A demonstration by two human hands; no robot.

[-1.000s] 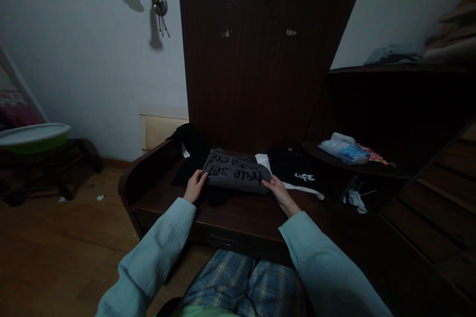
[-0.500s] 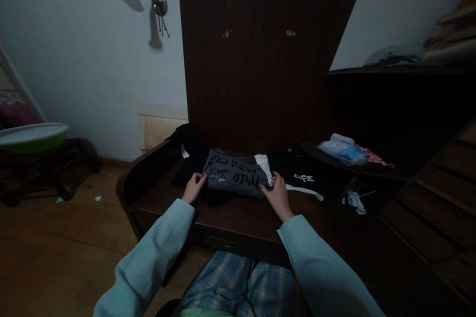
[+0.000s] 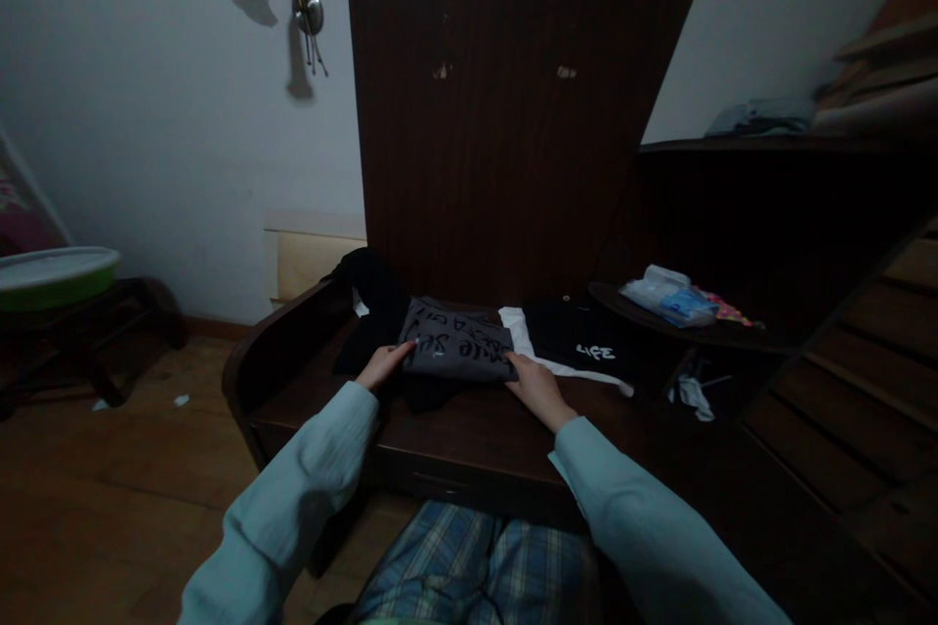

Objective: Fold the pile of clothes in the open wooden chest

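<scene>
A folded dark grey garment with black lettering (image 3: 460, 344) lies on the dark wooden desk (image 3: 454, 430). My left hand (image 3: 382, 367) grips its left edge, thumb on top. At the opposite edge my right hand (image 3: 538, 389) holds it the same way; the fingers of both hands are partly hidden beneath the cloth. Left of it is a bunched black garment (image 3: 370, 298). To the right lies a black garment with white marks (image 3: 575, 337), and white cloth (image 3: 515, 327) shows along its edge.
A tall dark panel (image 3: 505, 117) rises behind the desk. On a side shelf (image 3: 703, 332) at right rests a plastic-wrapped packet (image 3: 670, 296). Crumpled white material (image 3: 693, 397) sits below it. A green basin (image 3: 59, 278) stands on a stool at far left.
My right hand has shifted left and closed on the grey garment's right edge, which looks drawn in. My left hand has slid further under its side. The view has moved slightly.
</scene>
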